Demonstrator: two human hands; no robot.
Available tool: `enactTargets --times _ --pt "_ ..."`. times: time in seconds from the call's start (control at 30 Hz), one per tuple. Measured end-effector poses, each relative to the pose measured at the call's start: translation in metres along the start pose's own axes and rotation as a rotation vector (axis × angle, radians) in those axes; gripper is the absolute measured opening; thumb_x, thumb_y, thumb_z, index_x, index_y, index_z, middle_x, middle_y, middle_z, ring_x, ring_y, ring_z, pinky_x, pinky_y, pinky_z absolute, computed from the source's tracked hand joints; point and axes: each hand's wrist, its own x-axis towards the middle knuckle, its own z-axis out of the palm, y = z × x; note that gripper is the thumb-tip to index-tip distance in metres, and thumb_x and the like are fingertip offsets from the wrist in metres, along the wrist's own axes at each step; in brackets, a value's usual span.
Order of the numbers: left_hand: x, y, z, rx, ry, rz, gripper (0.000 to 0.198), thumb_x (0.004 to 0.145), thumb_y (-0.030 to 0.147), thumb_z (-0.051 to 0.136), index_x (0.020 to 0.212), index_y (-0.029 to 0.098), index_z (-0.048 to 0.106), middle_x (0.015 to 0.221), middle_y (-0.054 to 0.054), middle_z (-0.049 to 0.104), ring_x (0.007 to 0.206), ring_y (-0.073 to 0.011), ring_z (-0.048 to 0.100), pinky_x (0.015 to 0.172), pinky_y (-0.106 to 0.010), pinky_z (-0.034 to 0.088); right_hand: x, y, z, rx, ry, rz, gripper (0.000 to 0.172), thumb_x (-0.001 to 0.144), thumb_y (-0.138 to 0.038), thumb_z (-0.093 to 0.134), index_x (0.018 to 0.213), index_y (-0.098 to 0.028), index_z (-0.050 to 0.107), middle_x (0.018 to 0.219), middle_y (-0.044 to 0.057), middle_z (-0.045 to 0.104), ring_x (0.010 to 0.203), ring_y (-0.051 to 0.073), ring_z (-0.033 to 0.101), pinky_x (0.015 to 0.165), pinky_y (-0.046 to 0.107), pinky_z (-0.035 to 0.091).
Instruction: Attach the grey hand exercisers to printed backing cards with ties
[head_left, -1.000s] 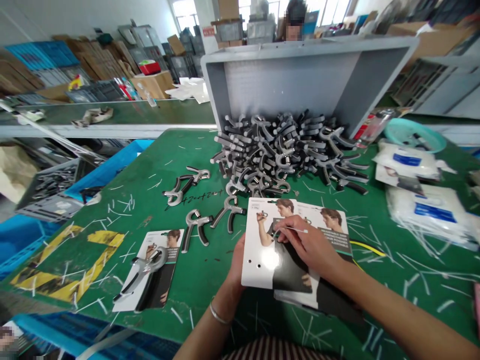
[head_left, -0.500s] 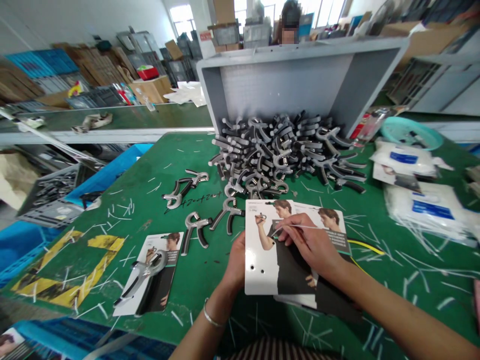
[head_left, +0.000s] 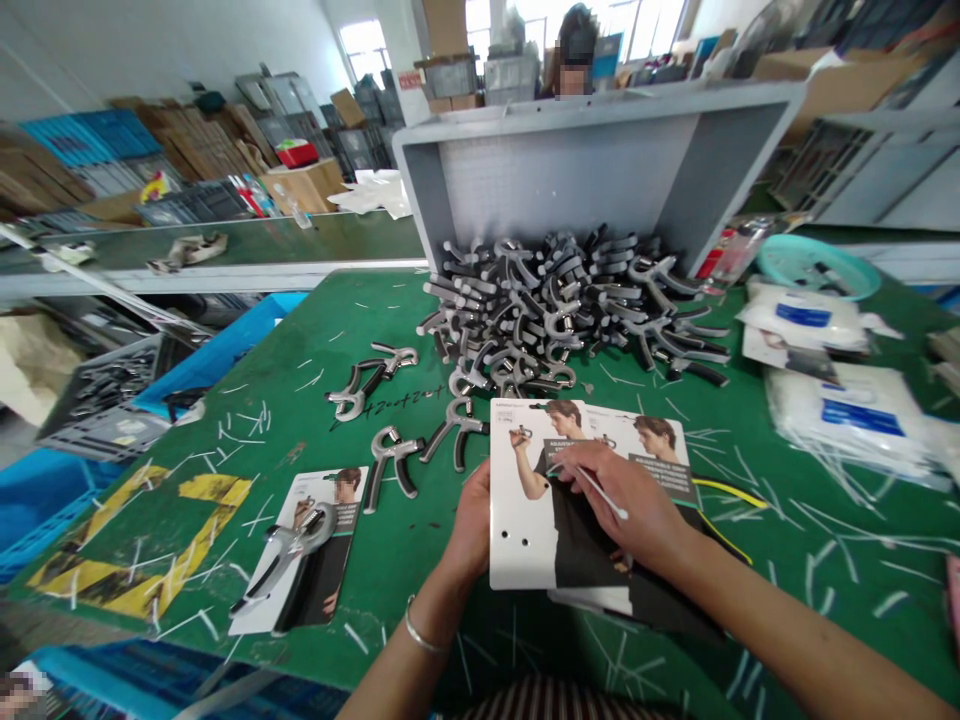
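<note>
Right hand (head_left: pixel 637 510) pinches a thin white tie (head_left: pixel 600 492) in a closed grip, tip aimed down at the printed backing card (head_left: pixel 525 500), apparently to thread it. Left hand (head_left: pixel 471 525) clamps the card's left edge, thumb on top, steadying it flat on the green bench (head_left: pixel 360 310) over a second card. Loose hand grippers (head_left: pixel 570 310) spill from a tipped grey crate (head_left: pixel 600 160) just behind; one finished carded gripper (head_left: pixel 300 545) lies left.
</note>
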Motion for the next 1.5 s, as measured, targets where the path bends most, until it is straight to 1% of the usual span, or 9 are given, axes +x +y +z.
enactTargets --times 0.27,0.37,0.5,0.63,0.9,1.13,1.23,1.33,1.5 --pt "0.0 -0.009 -0.006 0.211 -0.046 0.067 0.022 0.071 0.029 0.075 0.089 0.015 0.072 0.069 -0.001 0.069 0.059 -0.0156 0.057 0.058 -0.025 0.045 0.009 0.002 0.002 0.108 -0.064 -0.181 0.013 0.099 -0.022 0.047 0.098 -0.022 0.06 0.1 0.008 0.067 0.097 0.023 0.059 0.093 0.041 0.045" --pt "-0.002 -0.003 -0.008 0.388 -0.022 0.189 0.03 0.071 0.024 0.075 0.101 0.019 0.073 0.091 -0.006 0.074 0.085 -0.025 0.065 0.078 -0.033 0.051 0.011 0.002 -0.003 0.209 -0.044 -0.066 0.011 0.098 -0.024 0.052 0.095 -0.023 0.062 0.098 0.006 0.067 0.096 0.022 0.06 0.09 0.038 0.046" --pt "-0.011 0.005 -0.017 0.766 -0.057 0.315 0.041 0.075 0.016 0.069 0.115 0.024 0.073 0.129 -0.01 0.065 0.125 -0.0326 0.053 0.108 -0.043 0.037 0.012 0.002 -0.01 0.303 -0.058 0.051 0.01 0.096 -0.025 0.056 0.093 -0.023 0.066 0.095 0.004 0.068 0.091 0.02 0.062 0.086 0.034 0.047" --pt "-0.026 0.002 -0.025 0.725 -0.25 0.274 0.038 0.079 0.015 0.064 0.115 0.024 0.073 0.135 -0.01 0.062 0.122 -0.0306 0.057 0.108 -0.044 0.039 0.014 0.001 -0.012 0.314 -0.108 0.047 0.014 0.095 -0.029 0.057 0.089 -0.022 0.067 0.092 0.004 0.067 0.089 0.02 0.061 0.084 0.033 0.046" --pt "-0.032 -0.006 -0.028 0.922 -0.28 0.465 0.061 0.086 0.018 0.065 0.144 0.026 0.049 0.155 -0.011 0.041 0.144 -0.032 0.034 0.119 -0.05 0.026 0.008 -0.001 -0.023 0.453 -0.166 0.029 0.049 0.105 -0.044 0.026 0.101 -0.022 0.069 0.078 0.003 0.064 0.078 0.018 0.06 0.076 0.03 0.045" --pt "-0.037 -0.006 -0.03 1.091 -0.314 0.565 0.056 0.095 0.016 0.052 0.149 0.025 0.041 0.152 -0.012 0.044 0.141 -0.0277 0.04 0.117 -0.045 0.034 0.003 -0.008 -0.019 0.198 -0.285 -0.107 0.024 0.09 -0.044 0.063 0.096 -0.021 0.068 0.091 0.004 0.067 0.089 0.021 0.058 0.082 0.033 0.041" --pt "-0.04 -0.003 -0.028 1.137 -0.355 0.637 0.056 0.096 0.013 0.046 0.15 0.025 0.039 0.149 -0.012 0.048 0.14 -0.0269 0.04 0.117 -0.047 0.034 0.004 -0.008 -0.014 0.171 -0.243 -0.075 0.024 0.097 -0.039 0.054 0.093 -0.02 0.068 0.089 0.004 0.068 0.087 0.02 0.058 0.081 0.033 0.04" --pt "-0.045 0.01 -0.025 1.201 -0.382 0.671 0.053 0.097 0.01 0.041 0.149 0.022 0.039 0.149 -0.014 0.045 0.142 -0.0269 0.037 0.118 -0.048 0.033 0.005 -0.002 -0.015 0.319 -0.211 -0.024 0.04 0.104 -0.04 0.038 0.09 -0.019 0.069 0.084 0.004 0.068 0.083 0.019 0.059 0.081 0.032 0.04" --pt "-0.049 0.037 -0.012 1.216 -0.407 0.695 0.041 0.099 0.016 0.044 0.138 0.024 0.054 0.133 -0.012 0.057 0.124 -0.0246 0.055 0.109 -0.043 0.045 0.004 0.008 -0.024 0.79 -0.214 0.12 0.058 0.104 -0.051 0.023 0.101 -0.017 0.069 0.082 0.005 0.07 0.072 0.016 0.057 0.067 0.028 0.041"
